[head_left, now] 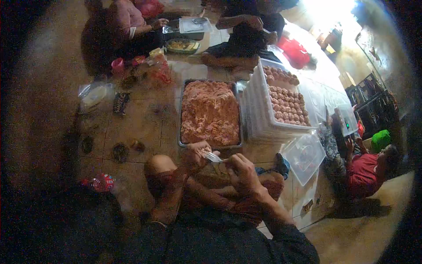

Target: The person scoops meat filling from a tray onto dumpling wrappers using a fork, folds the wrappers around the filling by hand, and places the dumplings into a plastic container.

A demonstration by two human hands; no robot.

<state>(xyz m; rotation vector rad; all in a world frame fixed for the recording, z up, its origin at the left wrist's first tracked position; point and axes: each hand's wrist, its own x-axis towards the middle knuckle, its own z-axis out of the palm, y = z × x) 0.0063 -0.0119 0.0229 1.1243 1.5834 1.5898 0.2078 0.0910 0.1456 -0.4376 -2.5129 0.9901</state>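
My right hand (242,172) is closed around the handle of a shiny metal fork (212,157), whose head points left. Close to that head, my left hand (195,156) is curled in a fist; what lies inside its fingers is hidden. Both hands are above my crossed legs, at the near edge of a dark rectangular tray (180,119). Pink minced meat (210,112) fills this tray, with a hollow in its surface. Right of it, rows of round meatballs (288,103) sit in the top one of several stacked white plastic trays (259,105).
A translucent lid (304,159) lies right of the stack. Seated people (132,26), (246,26) work at the back, and a person in red (364,174) sits right beside a scale (346,121). Plastic bags (96,94), a bowl (182,45) and a red-labelled packet (103,182) lie on the tiles.
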